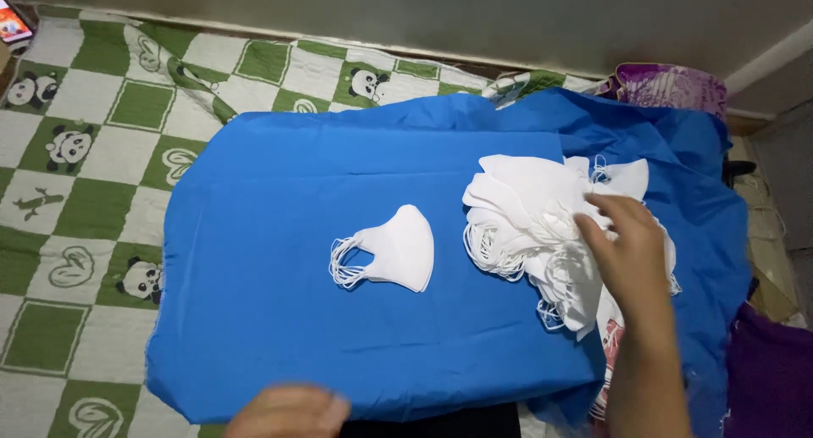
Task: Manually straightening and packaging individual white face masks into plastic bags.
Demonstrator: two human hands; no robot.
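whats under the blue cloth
The blue cloth lies over a green and white panda-patterned blanket, which shows at its left and top edges. What lies beneath the cloth's middle is covered, as is the part under the pile of white masks.

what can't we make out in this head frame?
- Left hand: blurred, cut off by the bottom edge; grip unclear.
- Right hand: its fingertips sink into the mask pile; whether it grips one is unclear.
- Pile count: masks overlap.
- Object top left: cropped by the edge.

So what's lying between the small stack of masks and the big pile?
Nothing but bare blue cloth between the small stack and the big pile, in the head view.
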